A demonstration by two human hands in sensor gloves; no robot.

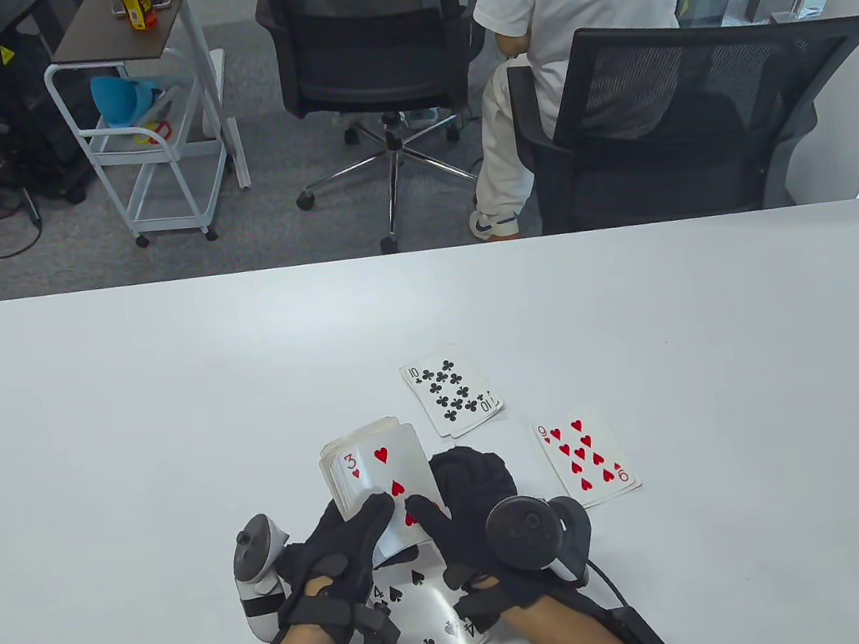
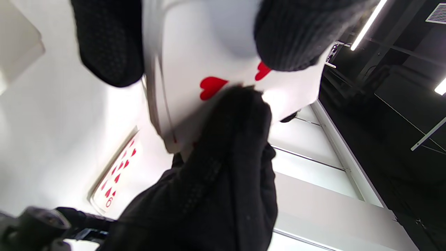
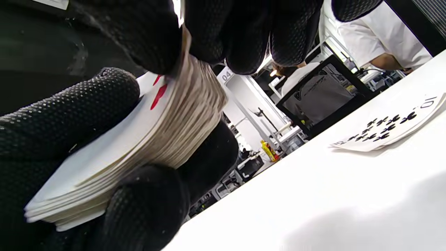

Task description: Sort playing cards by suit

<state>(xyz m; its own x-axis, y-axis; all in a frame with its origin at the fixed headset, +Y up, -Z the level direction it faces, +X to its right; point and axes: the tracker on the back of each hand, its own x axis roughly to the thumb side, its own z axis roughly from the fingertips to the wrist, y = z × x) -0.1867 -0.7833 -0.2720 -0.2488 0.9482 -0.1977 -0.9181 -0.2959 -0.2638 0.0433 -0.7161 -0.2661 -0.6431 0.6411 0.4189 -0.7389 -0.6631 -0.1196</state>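
left hand (image 1: 335, 559): thumb pressed on deck's top card | right hand (image 1: 472, 508): curled round deck (image 1: 374, 469), thumb on the three of hearts (image 1: 394, 495) | piles: hearts (image 1: 586, 461) right, clubs (image 1: 452, 397) beyond, spades (image 1: 423, 618) at desk's (image 1: 133, 427) near edge | advice: slide only the top card off, then lay it squarely on the hearts

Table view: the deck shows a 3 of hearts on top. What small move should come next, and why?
Probably slide the 3 of hearts off the deck and lay it on the 9 of hearts at the right. The left hand and right hand both have a grip on the deck, thumbs on that top card, and the only other piles are the 10 of clubs and 4 of spades.
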